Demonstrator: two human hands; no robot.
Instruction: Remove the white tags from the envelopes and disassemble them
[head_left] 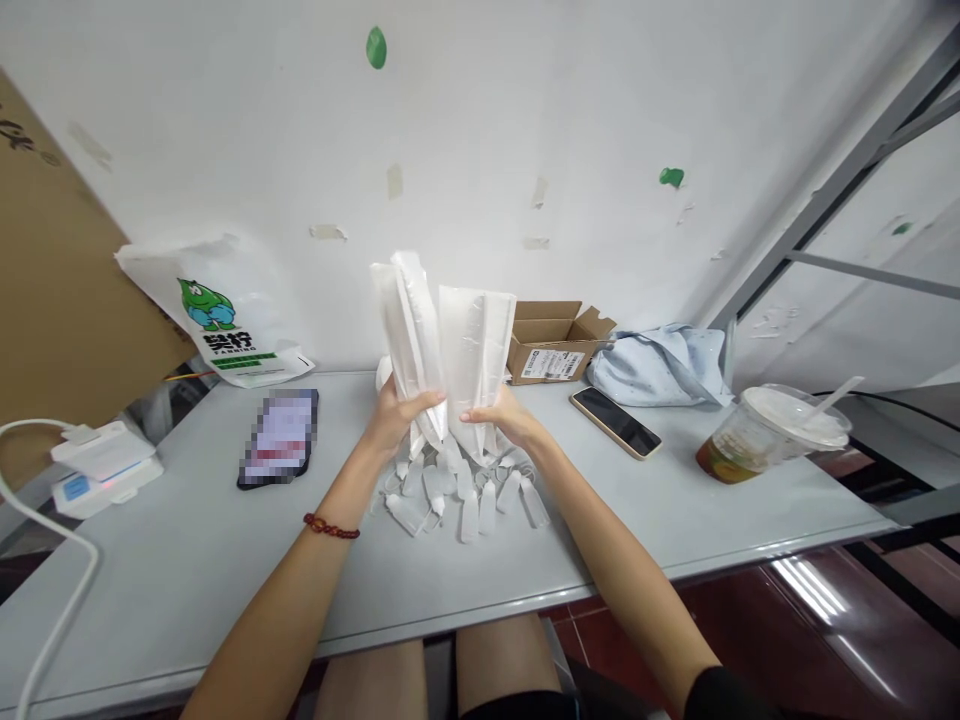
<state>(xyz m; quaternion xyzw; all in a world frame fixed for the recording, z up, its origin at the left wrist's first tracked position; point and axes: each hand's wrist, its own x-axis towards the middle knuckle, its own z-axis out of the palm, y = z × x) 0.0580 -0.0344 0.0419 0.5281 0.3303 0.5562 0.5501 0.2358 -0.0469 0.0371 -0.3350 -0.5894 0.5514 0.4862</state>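
My left hand is closed around the lower end of a stack of white plastic bags held upright above the grey table. My right hand grips the bottom of a second white bag bundle, which stands just right of the first and touches it. Below both hands lies a pile of several small translucent squeeze bottles on the table. A red bead bracelet circles my left wrist.
A phone lies left of the pile and another phone to the right. Behind stand an open cardboard box, a blue cloth and a printed white bag. A lidded drink cup sits far right, a white charger far left.
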